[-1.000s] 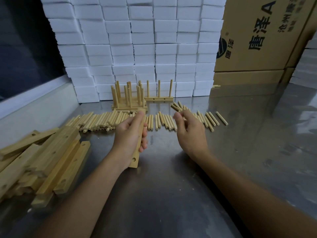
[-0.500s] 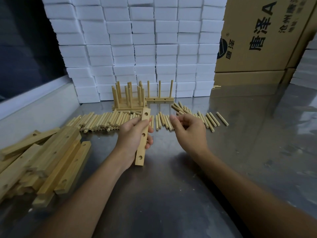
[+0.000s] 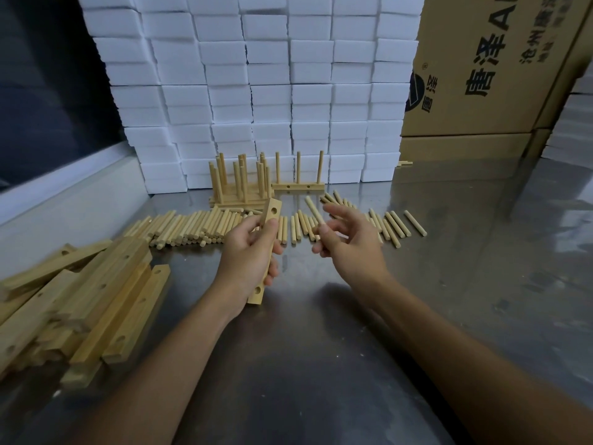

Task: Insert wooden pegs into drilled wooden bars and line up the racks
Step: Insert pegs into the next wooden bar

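At frame centre my left hand (image 3: 248,268) grips the drilled bar (image 3: 265,248), long axis toward the top, while my right hand (image 3: 348,244) pinches a peg (image 3: 313,209) just right of its upper hole.

The left hand (image 3: 248,255) hides the drilled bar's (image 3: 271,211) middle holes.

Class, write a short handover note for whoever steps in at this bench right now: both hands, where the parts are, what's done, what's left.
Left hand grips a drilled bar, holes empty.
Right hand pinches one peg, not yet inserted.
Loose pegs lie in a row across the steel table; blank bars are piled at left.
Done: finished racks stand at the back, one rack beside them.
Left: peg this bar, then the pile.
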`<action>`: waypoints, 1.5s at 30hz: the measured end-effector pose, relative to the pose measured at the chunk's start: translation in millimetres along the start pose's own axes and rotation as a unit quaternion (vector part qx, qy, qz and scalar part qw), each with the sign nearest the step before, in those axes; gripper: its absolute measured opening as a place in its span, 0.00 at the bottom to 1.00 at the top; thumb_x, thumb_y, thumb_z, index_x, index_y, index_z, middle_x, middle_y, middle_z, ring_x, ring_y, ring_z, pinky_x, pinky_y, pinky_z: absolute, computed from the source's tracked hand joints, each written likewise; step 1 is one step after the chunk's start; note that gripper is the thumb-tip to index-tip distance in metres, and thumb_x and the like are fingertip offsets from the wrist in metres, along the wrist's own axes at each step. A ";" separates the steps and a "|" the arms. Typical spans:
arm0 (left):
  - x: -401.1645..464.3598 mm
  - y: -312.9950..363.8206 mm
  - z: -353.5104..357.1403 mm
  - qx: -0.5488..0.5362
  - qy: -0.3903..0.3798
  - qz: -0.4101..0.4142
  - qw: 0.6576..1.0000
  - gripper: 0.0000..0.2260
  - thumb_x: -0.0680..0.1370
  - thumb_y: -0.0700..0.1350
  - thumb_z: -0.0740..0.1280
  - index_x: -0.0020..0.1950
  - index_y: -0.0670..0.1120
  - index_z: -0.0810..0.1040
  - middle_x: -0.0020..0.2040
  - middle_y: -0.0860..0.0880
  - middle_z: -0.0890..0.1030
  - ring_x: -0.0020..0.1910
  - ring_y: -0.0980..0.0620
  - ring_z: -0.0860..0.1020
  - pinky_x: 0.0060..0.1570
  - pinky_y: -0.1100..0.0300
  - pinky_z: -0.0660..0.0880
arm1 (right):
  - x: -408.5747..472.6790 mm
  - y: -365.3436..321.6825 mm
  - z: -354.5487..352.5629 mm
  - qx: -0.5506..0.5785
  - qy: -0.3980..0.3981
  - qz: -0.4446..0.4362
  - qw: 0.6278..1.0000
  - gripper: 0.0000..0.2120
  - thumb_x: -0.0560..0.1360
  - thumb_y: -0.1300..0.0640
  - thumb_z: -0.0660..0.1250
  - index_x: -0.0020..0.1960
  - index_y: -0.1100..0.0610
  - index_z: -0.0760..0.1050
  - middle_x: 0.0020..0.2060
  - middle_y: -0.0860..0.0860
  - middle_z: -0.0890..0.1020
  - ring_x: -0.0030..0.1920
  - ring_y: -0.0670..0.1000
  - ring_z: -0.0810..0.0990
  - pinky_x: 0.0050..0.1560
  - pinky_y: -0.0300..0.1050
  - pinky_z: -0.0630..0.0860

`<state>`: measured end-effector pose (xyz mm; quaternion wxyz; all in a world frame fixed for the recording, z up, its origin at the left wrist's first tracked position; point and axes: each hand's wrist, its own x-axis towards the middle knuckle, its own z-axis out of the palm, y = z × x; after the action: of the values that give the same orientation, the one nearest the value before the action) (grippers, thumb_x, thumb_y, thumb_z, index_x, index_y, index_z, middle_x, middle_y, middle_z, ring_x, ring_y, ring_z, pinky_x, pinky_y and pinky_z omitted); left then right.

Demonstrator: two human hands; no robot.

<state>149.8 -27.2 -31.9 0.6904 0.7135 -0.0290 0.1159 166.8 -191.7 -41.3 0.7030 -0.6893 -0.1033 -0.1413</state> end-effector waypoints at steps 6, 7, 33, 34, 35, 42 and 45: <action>0.3 0.5 1.7 0.027 -0.016 0.045 0.999 0.08 0.83 0.44 0.62 0.58 0.51 0.79 0.40 0.46 0.80 0.29 0.48 0.78 0.26 0.58 0.76 | -5.8 0.8 10.8 -0.110 -0.076 -0.113 0.985 0.14 0.83 0.62 0.60 0.63 0.46 0.73 0.44 0.49 0.79 0.31 0.45 0.77 0.32 0.39 0.77; -0.2 0.8 1.6 0.035 -0.023 0.052 0.998 0.08 0.83 0.44 0.62 0.58 0.52 0.79 0.39 0.48 0.81 0.29 0.48 0.78 0.25 0.59 0.75 | -5.9 2.0 11.6 -0.130 -0.062 -0.142 0.979 0.12 0.82 0.59 0.62 0.61 0.46 0.75 0.42 0.49 0.79 0.33 0.46 0.76 0.34 0.42 0.78; -4.5 -3.0 6.4 0.214 -0.056 0.185 0.958 0.11 0.81 0.40 0.66 0.61 0.49 0.81 0.36 0.54 0.78 0.32 0.58 0.78 0.35 0.66 0.73 | -7.4 -4.3 -0.9 -0.363 0.010 -0.314 0.877 0.05 0.77 0.57 0.71 0.48 0.59 0.83 0.39 0.49 0.85 0.36 0.47 0.80 0.35 0.50 0.79; -5.4 -2.1 6.8 0.226 -0.057 0.199 0.952 0.11 0.81 0.40 0.66 0.62 0.48 0.81 0.36 0.56 0.77 0.33 0.58 0.77 0.36 0.68 0.71 | -7.7 -4.1 -1.0 -0.368 0.011 -0.317 0.874 0.05 0.77 0.57 0.71 0.48 0.59 0.83 0.38 0.49 0.85 0.35 0.48 0.80 0.35 0.50 0.79; -6.3 -1.1 7.2 0.238 -0.057 0.212 0.946 0.11 0.80 0.40 0.66 0.62 0.46 0.81 0.36 0.57 0.75 0.34 0.58 0.76 0.37 0.70 0.70 | -8.1 -3.4 -0.7 -0.369 0.010 -0.314 0.875 0.05 0.77 0.58 0.71 0.48 0.59 0.83 0.38 0.50 0.85 0.35 0.48 0.80 0.35 0.50 0.79; -9.6 1.7 10.8 0.294 -0.043 0.260 0.919 0.13 0.80 0.39 0.66 0.64 0.42 0.79 0.40 0.55 0.75 0.39 0.57 0.74 0.43 0.68 0.68 | -11.0 -1.1 6.5 -0.381 0.043 -0.258 0.887 0.05 0.78 0.57 0.69 0.47 0.58 0.82 0.34 0.50 0.83 0.31 0.48 0.77 0.31 0.44 0.74; -8.7 0.5 10.8 0.316 -0.046 0.268 0.909 0.14 0.80 0.39 0.66 0.66 0.39 0.78 0.48 0.46 0.78 0.45 0.50 0.76 0.47 0.66 0.69 | -10.7 -5.3 10.6 -0.301 0.015 -0.139 0.943 0.07 0.80 0.56 0.67 0.46 0.56 0.82 0.32 0.46 0.81 0.31 0.43 0.77 0.31 0.34 0.71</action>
<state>142.6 -39.0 -33.4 0.3700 0.8642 -0.2125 0.2666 155.5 -180.6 -39.7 0.4373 -0.8454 -0.1399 -0.2729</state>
